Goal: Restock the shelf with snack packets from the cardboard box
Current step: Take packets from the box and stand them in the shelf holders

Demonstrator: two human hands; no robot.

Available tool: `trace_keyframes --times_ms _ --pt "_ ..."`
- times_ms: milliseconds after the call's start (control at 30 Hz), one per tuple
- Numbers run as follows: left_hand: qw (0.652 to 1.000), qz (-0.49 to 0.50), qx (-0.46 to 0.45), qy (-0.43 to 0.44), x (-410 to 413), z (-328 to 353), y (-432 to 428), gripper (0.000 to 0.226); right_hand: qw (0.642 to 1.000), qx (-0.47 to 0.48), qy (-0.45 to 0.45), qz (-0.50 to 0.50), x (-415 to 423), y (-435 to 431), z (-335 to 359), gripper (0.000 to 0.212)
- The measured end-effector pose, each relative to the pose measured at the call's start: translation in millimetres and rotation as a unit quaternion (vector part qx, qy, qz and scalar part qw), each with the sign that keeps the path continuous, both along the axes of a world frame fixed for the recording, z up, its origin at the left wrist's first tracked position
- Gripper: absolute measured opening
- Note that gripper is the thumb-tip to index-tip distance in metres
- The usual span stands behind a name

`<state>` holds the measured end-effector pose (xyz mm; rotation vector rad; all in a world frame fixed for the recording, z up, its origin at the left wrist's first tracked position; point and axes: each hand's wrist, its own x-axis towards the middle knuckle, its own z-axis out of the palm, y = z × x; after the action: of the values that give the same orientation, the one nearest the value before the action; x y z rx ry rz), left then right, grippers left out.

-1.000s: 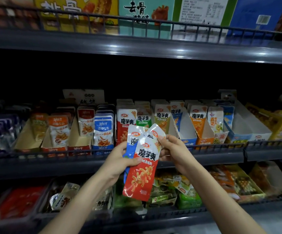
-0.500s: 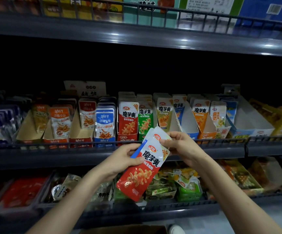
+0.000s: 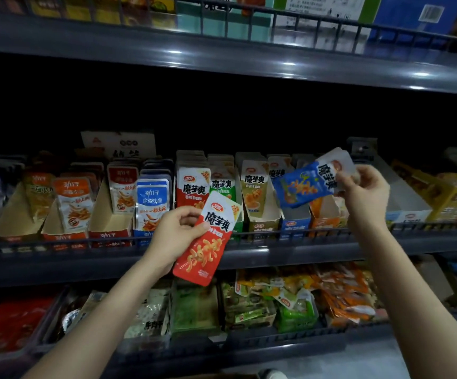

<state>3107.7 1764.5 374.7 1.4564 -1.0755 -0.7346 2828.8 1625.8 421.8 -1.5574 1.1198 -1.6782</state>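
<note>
My left hand [image 3: 175, 233] grips a red snack packet [image 3: 208, 244] by its upper left edge, in front of the middle shelf's wire rail [image 3: 252, 235]. My right hand [image 3: 364, 192] pinches a blue snack packet [image 3: 304, 184] by its white top, holding it tilted sideways above the blue display carton [image 3: 294, 221]. Upright rows of red, green, tan and orange packets fill the cartons behind. The cardboard box shows only as a brown sliver at the bottom edge [image 3: 221, 376].
To the left stand cartons of orange and blue fish-snack packets [image 3: 150, 203]. A white carton [image 3: 402, 198] and yellow boxes [image 3: 454, 195] sit at right. The lower shelf [image 3: 249, 340] holds trays of loose mixed packets. Large boxes stand on the top shelf [image 3: 221, 50].
The two hands held the packets together in one bunch. Now my right hand has drawn the blue packet away, up and to the right, while my left hand keeps the red one.
</note>
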Motion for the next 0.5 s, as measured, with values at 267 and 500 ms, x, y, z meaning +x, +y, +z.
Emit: trace_keyframes --times_ms 267,500 --pt "0.999 0.023 -0.024 0.022 -5.1 2.8 -15.3 0.021 0.97 0.024 0.242 -0.016 23.5 -51.1 -27.3 0.019" --pt "0.999 0.016 -0.013 0.024 -5.1 -4.7 -20.1 0.023 0.91 0.066 0.407 -0.031 30.9 -59.6 -14.6 0.045"
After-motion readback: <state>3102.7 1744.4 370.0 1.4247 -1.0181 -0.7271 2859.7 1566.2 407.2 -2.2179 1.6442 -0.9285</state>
